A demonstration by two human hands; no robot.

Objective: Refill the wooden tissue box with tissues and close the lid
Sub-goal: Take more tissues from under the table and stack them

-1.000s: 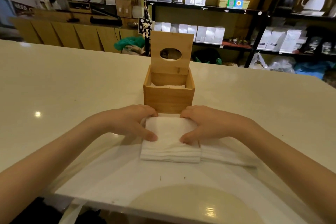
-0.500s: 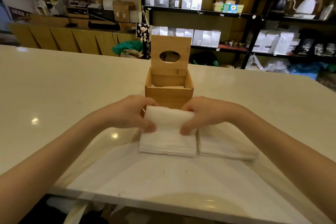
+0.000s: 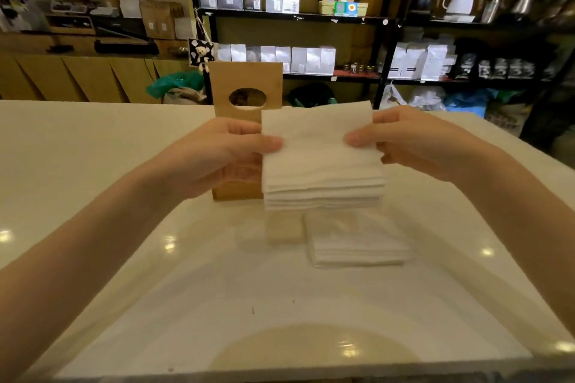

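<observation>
Stack lifted clear of the desk — tissues on their way to the box.

A second ago the thick white folded tissue stack lay on the glossy cream desk; now the left hand and right hand hold it aloft, fingers pinching its side edges. The open square wooden tissue box stands just behind at 11 o'clock, oval-holed lid upright — lowering in comes next. A second white stack waits at 5 o'clock.

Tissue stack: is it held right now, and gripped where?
Yes. The tissue stack is lifted off the table, pinched at its left edge by the left hand and its right edge by the right hand. A second stack lies untouched.
</observation>
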